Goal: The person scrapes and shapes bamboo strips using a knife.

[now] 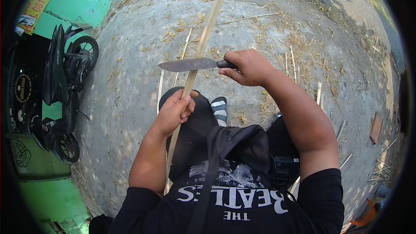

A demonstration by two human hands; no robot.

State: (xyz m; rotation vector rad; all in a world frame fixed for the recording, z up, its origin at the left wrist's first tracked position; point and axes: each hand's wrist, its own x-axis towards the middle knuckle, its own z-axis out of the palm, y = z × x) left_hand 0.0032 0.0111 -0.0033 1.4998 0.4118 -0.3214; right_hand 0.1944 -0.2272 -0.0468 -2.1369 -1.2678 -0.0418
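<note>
A long, pale strip of wood or bamboo [212, 19] runs from the top edge down past my left knee. My left hand [177, 109] is closed around its lower part, beside the knee. In my right hand [248, 67] is the dark handle of a knife [188, 64]. The blade points left and lies across the strip, a little above my left hand. Whether the edge bites into the strip is too small to tell.
A black motorcycle [65, 86] stands at the left by a green wall [54, 199]. Thin strips, shavings and dry leaves are scattered over the concrete ground [125, 60]. At the right lies a brown block [376, 128]. My sandalled foot [220, 109] is below the knife.
</note>
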